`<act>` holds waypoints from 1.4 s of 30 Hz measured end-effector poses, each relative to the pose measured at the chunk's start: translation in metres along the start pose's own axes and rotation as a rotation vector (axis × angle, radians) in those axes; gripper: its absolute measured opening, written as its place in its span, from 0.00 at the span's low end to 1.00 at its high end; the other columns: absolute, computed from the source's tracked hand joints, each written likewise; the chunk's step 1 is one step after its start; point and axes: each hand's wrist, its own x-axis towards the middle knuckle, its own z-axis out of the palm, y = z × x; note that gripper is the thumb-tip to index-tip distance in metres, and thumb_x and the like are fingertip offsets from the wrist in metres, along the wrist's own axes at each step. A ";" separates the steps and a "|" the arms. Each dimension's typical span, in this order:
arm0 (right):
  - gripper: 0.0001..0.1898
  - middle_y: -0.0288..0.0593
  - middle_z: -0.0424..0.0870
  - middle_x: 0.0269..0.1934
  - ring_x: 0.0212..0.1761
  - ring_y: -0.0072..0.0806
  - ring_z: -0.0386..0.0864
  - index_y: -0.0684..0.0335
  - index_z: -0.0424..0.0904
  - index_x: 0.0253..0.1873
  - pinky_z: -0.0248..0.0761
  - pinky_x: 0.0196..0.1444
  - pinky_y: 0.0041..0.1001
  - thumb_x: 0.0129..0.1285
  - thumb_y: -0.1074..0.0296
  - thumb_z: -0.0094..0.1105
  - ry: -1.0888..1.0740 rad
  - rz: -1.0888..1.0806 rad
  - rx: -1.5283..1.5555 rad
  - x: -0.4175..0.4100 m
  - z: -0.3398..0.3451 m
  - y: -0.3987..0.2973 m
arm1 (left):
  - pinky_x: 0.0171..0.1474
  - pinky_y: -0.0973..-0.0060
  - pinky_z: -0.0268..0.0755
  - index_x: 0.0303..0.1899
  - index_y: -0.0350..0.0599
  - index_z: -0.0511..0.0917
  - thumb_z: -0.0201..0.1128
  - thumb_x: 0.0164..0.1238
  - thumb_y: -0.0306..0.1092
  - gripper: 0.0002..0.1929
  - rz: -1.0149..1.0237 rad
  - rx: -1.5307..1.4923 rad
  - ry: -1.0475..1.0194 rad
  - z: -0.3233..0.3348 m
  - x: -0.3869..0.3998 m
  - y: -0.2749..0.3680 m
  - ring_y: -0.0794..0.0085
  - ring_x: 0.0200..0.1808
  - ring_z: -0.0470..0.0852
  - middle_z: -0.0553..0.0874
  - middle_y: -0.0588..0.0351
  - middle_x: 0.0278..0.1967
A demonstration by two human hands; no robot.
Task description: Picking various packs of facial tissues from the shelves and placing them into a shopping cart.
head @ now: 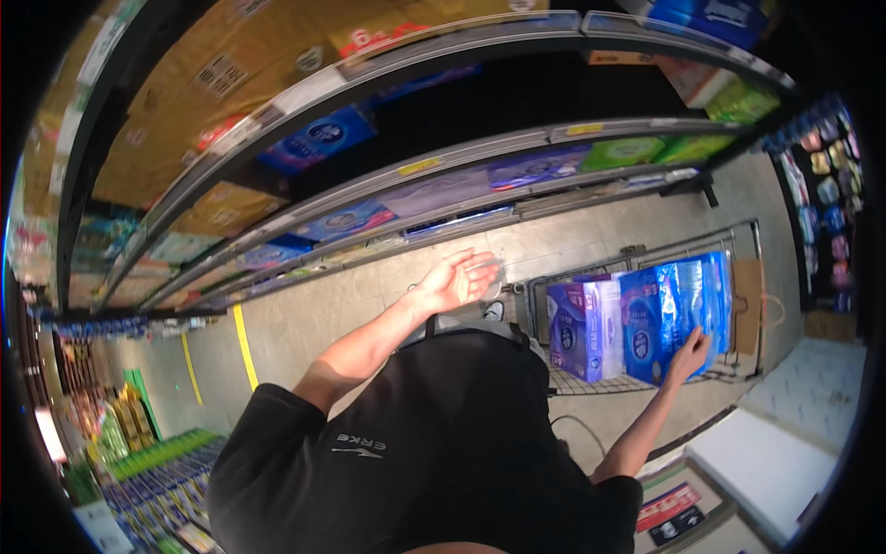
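My left hand [458, 278] is held out in front of me, palm up, with nothing in it. Its fingers are slightly bent and apart from the shelf. On the other side, my right hand [689, 357] grips the near edge of a blue plastic-wrapped tissue pack [651, 318]. That pack is in a wire shopping cart [588, 389], leaning among other goods. Beside it stands a purple tissue pack [573, 332]. At the cart's far end is a brown cardboard piece or bag [747, 305] with a cord handle.
A long black shelf rack [477, 149] runs ahead, holding tissue packs and large brown packs [277, 62]. Its middle level shows a dark gap. A white-topped counter or case [754, 457] is at the right. Stacked goods [166, 485] stand behind left. Yellow floor lines [245, 346] cross the aisle.
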 end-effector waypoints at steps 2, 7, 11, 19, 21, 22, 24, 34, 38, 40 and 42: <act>0.19 0.41 0.70 0.23 0.26 0.29 0.65 0.69 0.69 0.29 0.61 0.30 0.30 0.70 0.59 0.54 0.010 -0.041 0.091 -0.013 0.006 -0.033 | 0.51 0.68 0.76 0.62 0.42 0.70 0.48 0.76 0.46 0.22 -0.056 0.046 0.010 0.007 0.002 -0.006 0.65 0.49 0.83 0.81 0.50 0.53; 0.13 0.40 0.70 0.24 0.28 0.28 0.65 0.68 0.70 0.28 0.60 0.31 0.28 0.68 0.70 0.56 0.056 -0.278 0.186 -0.035 -0.003 -0.156 | 0.58 0.67 0.71 0.64 0.41 0.67 0.47 0.76 0.47 0.24 -0.173 0.095 -0.058 0.020 0.010 -0.013 0.62 0.58 0.78 0.76 0.45 0.60; 0.08 0.43 0.72 0.25 0.29 0.33 0.69 0.68 0.70 0.28 0.63 0.34 0.30 0.62 0.76 0.55 -0.070 -0.614 0.447 -0.048 0.011 -0.239 | 0.67 0.65 0.60 0.68 0.41 0.61 0.43 0.77 0.46 0.25 -0.282 0.347 -0.150 0.070 0.009 -0.021 0.58 0.67 0.68 0.68 0.42 0.67; 0.06 0.43 0.76 0.27 0.29 0.40 0.74 0.63 0.73 0.29 0.66 0.37 0.35 0.51 0.77 0.63 -0.340 -1.188 0.583 -0.081 0.090 -0.385 | 0.64 0.57 0.67 0.59 0.42 0.71 0.51 0.72 0.52 0.25 0.280 0.218 -0.442 0.104 0.006 0.070 0.62 0.59 0.76 0.77 0.52 0.59; 0.06 0.43 0.77 0.28 0.32 0.41 0.75 0.64 0.74 0.30 0.67 0.40 0.36 0.52 0.76 0.64 -0.390 -1.236 0.584 -0.079 0.116 -0.414 | 0.64 0.56 0.66 0.59 0.42 0.72 0.51 0.72 0.52 0.25 0.327 0.142 -0.441 0.091 0.016 0.107 0.61 0.59 0.76 0.78 0.51 0.59; 0.06 0.43 0.78 0.29 0.33 0.41 0.75 0.64 0.75 0.31 0.67 0.41 0.37 0.52 0.75 0.65 -0.365 -1.264 0.566 -0.077 0.129 -0.429 | 0.64 0.56 0.66 0.58 0.44 0.73 0.51 0.71 0.53 0.25 0.358 0.130 -0.477 0.106 0.013 0.120 0.62 0.58 0.77 0.79 0.51 0.57; 0.07 0.42 0.78 0.31 0.37 0.41 0.76 0.63 0.77 0.33 0.67 0.42 0.37 0.52 0.72 0.67 -0.328 -1.330 0.545 -0.071 0.159 -0.460 | 0.64 0.60 0.66 0.56 0.38 0.73 0.51 0.72 0.47 0.22 0.327 -0.049 -0.536 0.104 0.020 0.151 0.64 0.56 0.78 0.80 0.49 0.55; 0.09 0.54 0.82 0.38 0.42 0.52 0.79 0.64 0.81 0.38 0.72 0.46 0.44 0.52 0.69 0.61 -0.274 -1.116 0.287 -0.058 0.300 -0.500 | 0.70 0.62 0.57 0.58 0.39 0.70 0.49 0.68 0.36 0.19 0.457 -0.356 -0.386 0.060 0.078 0.268 0.59 0.61 0.72 0.75 0.46 0.59; 0.15 0.55 0.80 0.45 0.48 0.49 0.78 0.65 0.79 0.46 0.70 0.54 0.42 0.55 0.66 0.59 -0.720 -0.985 0.164 -0.065 0.273 -0.490 | 0.68 0.58 0.62 0.59 0.41 0.72 0.53 0.70 0.43 0.21 0.468 -0.231 -0.565 0.056 0.085 0.288 0.55 0.63 0.71 0.76 0.46 0.60; 0.16 0.52 0.79 0.50 0.52 0.47 0.76 0.64 0.77 0.50 0.68 0.58 0.40 0.57 0.65 0.59 -0.667 -1.003 0.337 -0.079 0.260 -0.456 | 0.69 0.56 0.60 0.60 0.40 0.71 0.51 0.72 0.43 0.22 0.396 -0.304 -0.587 0.068 0.070 0.303 0.53 0.65 0.69 0.73 0.46 0.62; 0.17 0.49 0.78 0.51 0.55 0.44 0.75 0.63 0.77 0.51 0.67 0.60 0.38 0.58 0.65 0.60 -0.545 -0.951 0.553 -0.093 0.248 -0.391 | 0.69 0.51 0.58 0.61 0.39 0.70 0.49 0.73 0.43 0.22 0.435 -0.160 -0.649 0.061 0.058 0.312 0.51 0.67 0.67 0.71 0.45 0.64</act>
